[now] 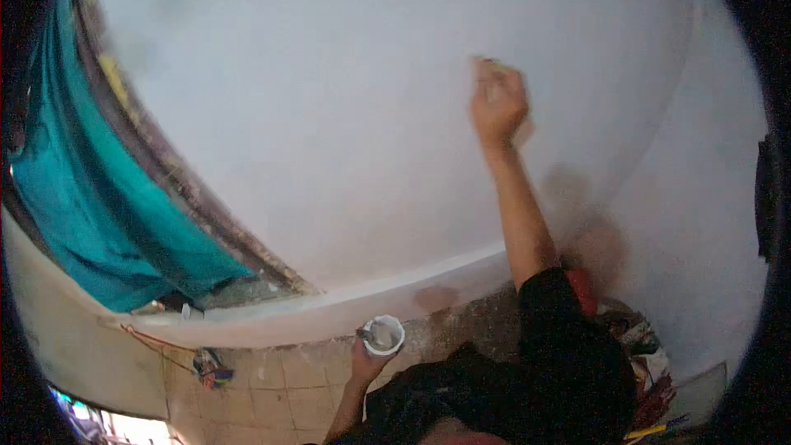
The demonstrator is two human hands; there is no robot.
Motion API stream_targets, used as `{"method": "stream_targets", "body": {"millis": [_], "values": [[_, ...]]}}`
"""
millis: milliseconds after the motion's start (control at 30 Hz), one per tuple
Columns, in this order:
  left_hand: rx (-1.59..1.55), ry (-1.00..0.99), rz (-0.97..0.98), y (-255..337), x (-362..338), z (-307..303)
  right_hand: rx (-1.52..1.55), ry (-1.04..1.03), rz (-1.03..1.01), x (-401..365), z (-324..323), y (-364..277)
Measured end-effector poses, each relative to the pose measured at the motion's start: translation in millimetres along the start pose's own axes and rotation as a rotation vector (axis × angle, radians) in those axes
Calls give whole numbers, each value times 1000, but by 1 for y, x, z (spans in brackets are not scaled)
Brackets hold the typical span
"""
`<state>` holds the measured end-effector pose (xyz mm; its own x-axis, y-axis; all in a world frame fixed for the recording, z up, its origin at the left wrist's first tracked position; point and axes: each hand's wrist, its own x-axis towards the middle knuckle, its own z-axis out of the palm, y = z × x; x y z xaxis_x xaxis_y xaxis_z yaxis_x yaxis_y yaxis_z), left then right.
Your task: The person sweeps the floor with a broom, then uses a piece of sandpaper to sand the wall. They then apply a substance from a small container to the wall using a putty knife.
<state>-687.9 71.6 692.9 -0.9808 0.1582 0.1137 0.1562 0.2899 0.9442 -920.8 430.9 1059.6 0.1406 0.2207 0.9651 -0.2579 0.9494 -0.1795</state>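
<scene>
My right hand (499, 105) is raised in front of the pale wall (329, 99), its arm stretched upward. The fingers are curled into a pinch, and a thin, blurred edge shows at their tips; I cannot tell what it is. Lower down, my left hand (366, 363) grips a small white tub (385, 336) by its side. The tub's round mouth faces up, and a whitish-grey substance lies inside it.
A teal curtain (91, 189) hangs in an opening with a worn, dark frame (189, 189) on the left. Below are floor tiles (272, 387) and a small bundle (212, 368). Several piled items (651, 363) lie at lower right, beside my arm.
</scene>
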Motion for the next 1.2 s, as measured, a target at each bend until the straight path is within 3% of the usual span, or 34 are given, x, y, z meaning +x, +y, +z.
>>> {"method": "stream_targets", "body": {"millis": [100,200,233,267,333,400,467,567,600,633,667,700,800,833,900,933,1000,1067,1133,1200], "values": [[103,44,11,-25,-11,-17,21,151,29,-8,26,-17],[104,116,48,-30,-30,-32,142,-31,-139,-66,44,-95],[46,113,22,-15,-28,-38,207,-221,-254,-73,35,-130],[-9,108,-4,-8,-33,-43,388,-251,-264,-78,31,-152],[60,105,-64,-14,-36,-53,435,-238,-328,-67,41,-139],[123,107,-106,-23,-38,-68,174,-67,-247,-53,58,-108],[90,178,-39,-27,-47,-74,80,70,-37,-8,46,-106],[22,246,-39,-34,-56,-78,198,79,47,-19,71,-136],[-9,252,-33,-36,-58,-80,-205,-134,-250,-45,76,-151],[-10,251,-29,-33,-57,-81,-112,-185,-348,-73,79,-176],[31,241,-45,-29,-57,-83,268,-320,-360,-91,69,-199],[71,233,-63,-28,-57,-86,452,-456,-425,-97,57,-216],[33,152,-50,-60,-54,-99,426,-355,-503,-76,89,-203],[30,166,-45,-56,-52,-103,269,-158,-550,-47,80,-204],[200,205,-8,-42,-51,-109,262,49,-292,6,100,-196],[197,218,-9,-51,-52,-110,214,90,-275,35,93,-204],[200,210,22,-78,-54,-114,379,-35,-184,26,110,-218],[92,237,60,-64,-55,-120,40,-132,-690,-22,112,-234],[-18,261,96,-54,-58,-123,482,-384,-787,-63,94,-253],[69,234,3,-50,-60,-126,400,-494,-807,-58,90,-258]]}}
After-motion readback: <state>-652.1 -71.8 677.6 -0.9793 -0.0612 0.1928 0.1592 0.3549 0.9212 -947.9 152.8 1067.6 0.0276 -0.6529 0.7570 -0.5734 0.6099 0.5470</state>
